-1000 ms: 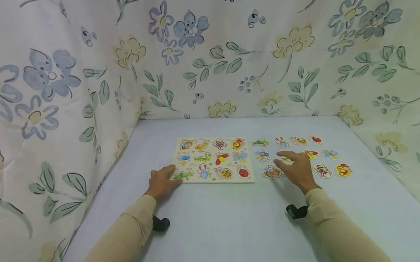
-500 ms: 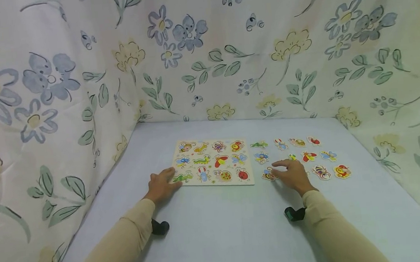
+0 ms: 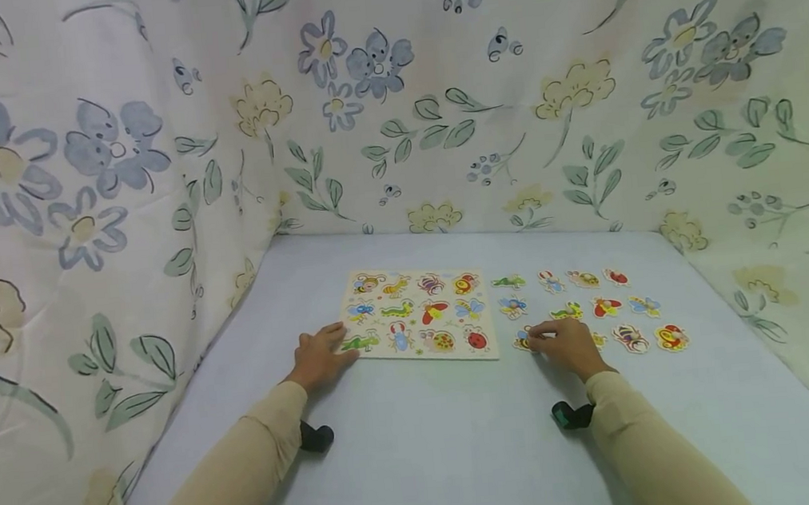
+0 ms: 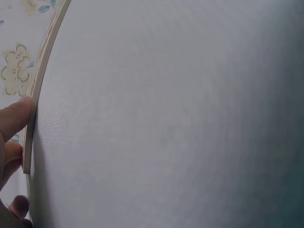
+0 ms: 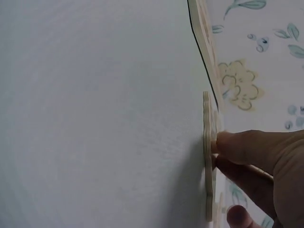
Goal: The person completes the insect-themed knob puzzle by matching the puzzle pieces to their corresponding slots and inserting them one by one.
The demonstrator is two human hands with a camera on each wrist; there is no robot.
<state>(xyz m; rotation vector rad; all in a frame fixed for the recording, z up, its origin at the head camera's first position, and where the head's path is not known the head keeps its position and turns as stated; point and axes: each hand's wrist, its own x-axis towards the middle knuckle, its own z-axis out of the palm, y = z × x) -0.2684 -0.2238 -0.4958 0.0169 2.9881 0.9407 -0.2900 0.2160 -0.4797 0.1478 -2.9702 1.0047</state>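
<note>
In the head view, my left hand (image 3: pixel 322 358) rests at the near-left corner of a wooden puzzle board (image 3: pixel 421 354) printed with insects. The left wrist view shows fingertips (image 4: pixel 18 114) touching the board's edge (image 4: pixel 40 71). My right hand (image 3: pixel 568 346) is to the right of the board, pinching a bee puzzle piece (image 3: pixel 522 340) between thumb and fingers. From the right wrist, the pinched piece (image 5: pixel 207 156) appears edge-on, with fingertips (image 5: pixel 225 142) on a small knob. Part of the bee is hidden by the hand.
More insect pieces lie in rows right of the board, including a caterpillar (image 3: pixel 565 311), a spider (image 3: pixel 630 338) and a ladybird (image 3: pixel 616 276). They rest on a white-covered table (image 3: pixel 435 434). A floral curtain (image 3: pixel 367 159) encloses the back and sides.
My right hand has moved left and down onto the bee piece, and its spread thumb and fingers have closed to pinch it. The left hand stays at the board's corner.
</note>
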